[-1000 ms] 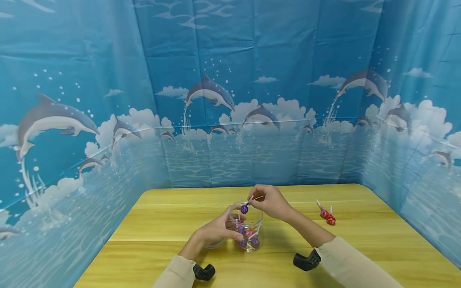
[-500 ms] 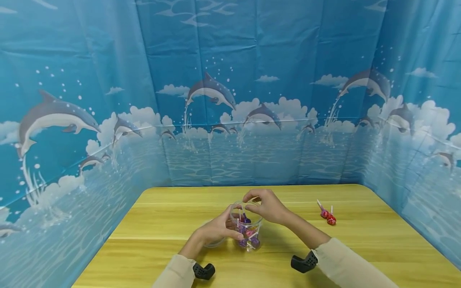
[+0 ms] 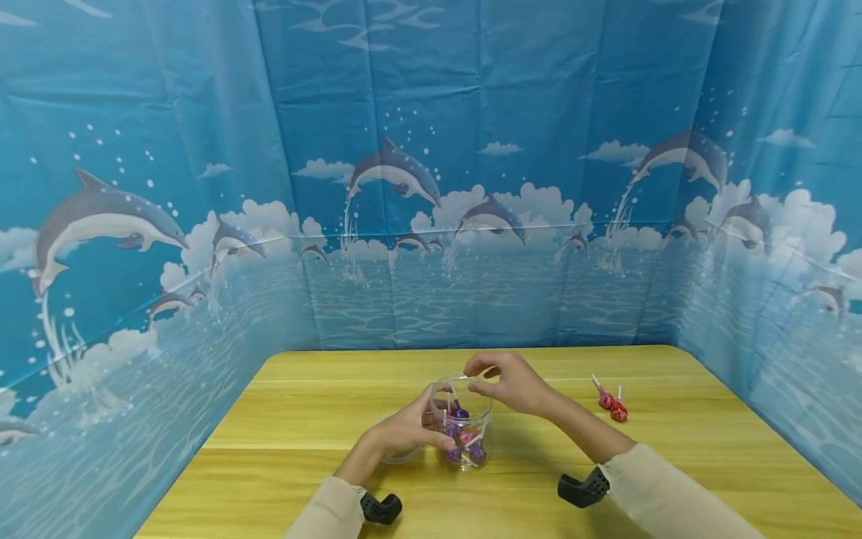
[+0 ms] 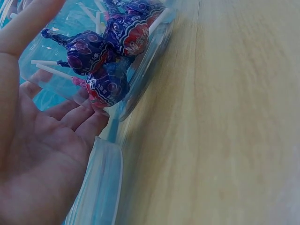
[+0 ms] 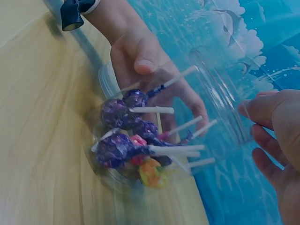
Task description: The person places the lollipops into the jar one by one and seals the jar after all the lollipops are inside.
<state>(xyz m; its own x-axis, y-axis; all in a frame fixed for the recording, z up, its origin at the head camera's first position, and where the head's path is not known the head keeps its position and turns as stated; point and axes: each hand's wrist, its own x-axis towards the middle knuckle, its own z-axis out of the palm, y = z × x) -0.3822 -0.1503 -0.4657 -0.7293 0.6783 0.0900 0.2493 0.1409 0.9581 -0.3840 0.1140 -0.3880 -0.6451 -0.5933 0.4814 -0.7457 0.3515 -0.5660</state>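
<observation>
A clear jar [image 3: 488,428] stands on the table with several wrapped lollipops inside, mostly purple [image 5: 114,149], plus a yellow-orange one [image 5: 153,173] and a bit of pink. My left hand [image 3: 407,429] holds the jar's side, its fingers and thumb curved round it. In the left wrist view its palm [image 4: 47,145] lies along the clear wall, beside the purple wrappers [image 4: 108,86]. Above the jar's rim, on the right, is my right hand [image 3: 513,385], with nothing between its loosely bent fingers. Whether a fingertip touches the rim I cannot tell.
A clear round lid [image 3: 402,456] lies left of the jar, partly under my left forearm and hand. Two more lollipops, one pinkish [image 3: 607,401] and one red [image 3: 619,412], lie on the wooden table [image 3: 283,419] to the right. A dolphin-print curtain [image 3: 404,299] surrounds the table.
The purple lollipop that my right hand pinched over the jar has dropped inside. My right fingers have parted, and the hand has drawn slightly right. My left hand stays on the jar.
</observation>
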